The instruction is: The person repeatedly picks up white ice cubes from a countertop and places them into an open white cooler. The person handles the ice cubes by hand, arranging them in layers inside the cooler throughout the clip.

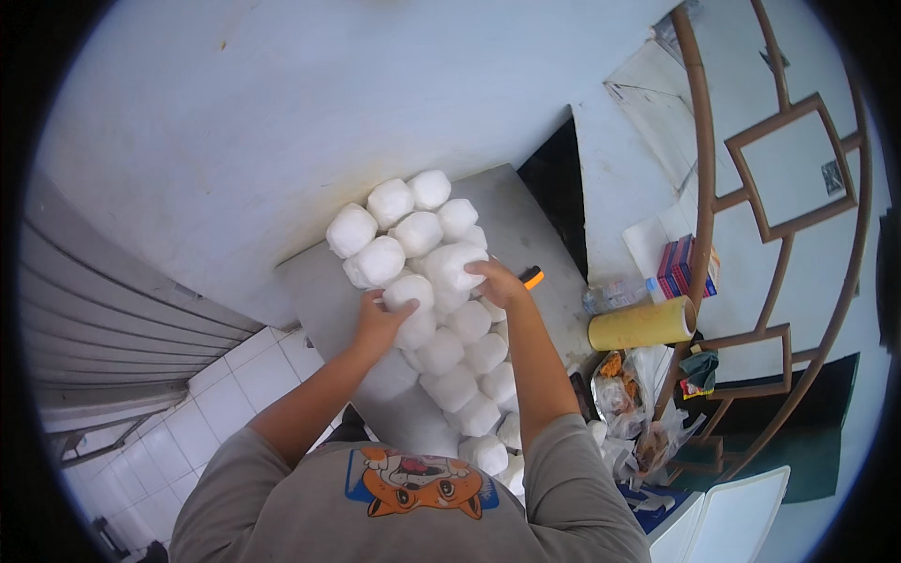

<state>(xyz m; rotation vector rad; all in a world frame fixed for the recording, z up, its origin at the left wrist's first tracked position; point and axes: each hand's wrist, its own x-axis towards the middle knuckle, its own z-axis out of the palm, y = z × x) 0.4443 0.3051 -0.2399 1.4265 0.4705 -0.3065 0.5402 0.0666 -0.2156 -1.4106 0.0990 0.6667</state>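
Note:
Many rounded white bundles [375, 262] are stacked on a grey table [317, 281] against the wall; what they are made of cannot be told. My left hand [383, 317] grips one white bundle [409, 292] at its left side, thumb on top. In my right hand [496, 279] is another white bundle [452, 266], held by its right side with the thumb over it. The two held bundles are close together above the pile. Just right of my right wrist lies an orange and black tool [532, 276], partly hidden by the wrist.
To the right are a yellow roll [637, 324], a clear plastic bottle [616, 295], small boxes [679, 266] and plastic bags of food [623, 394]. A brown metal frame [700, 141] curves along the right. A pale wall [317, 105] borders the table's far side.

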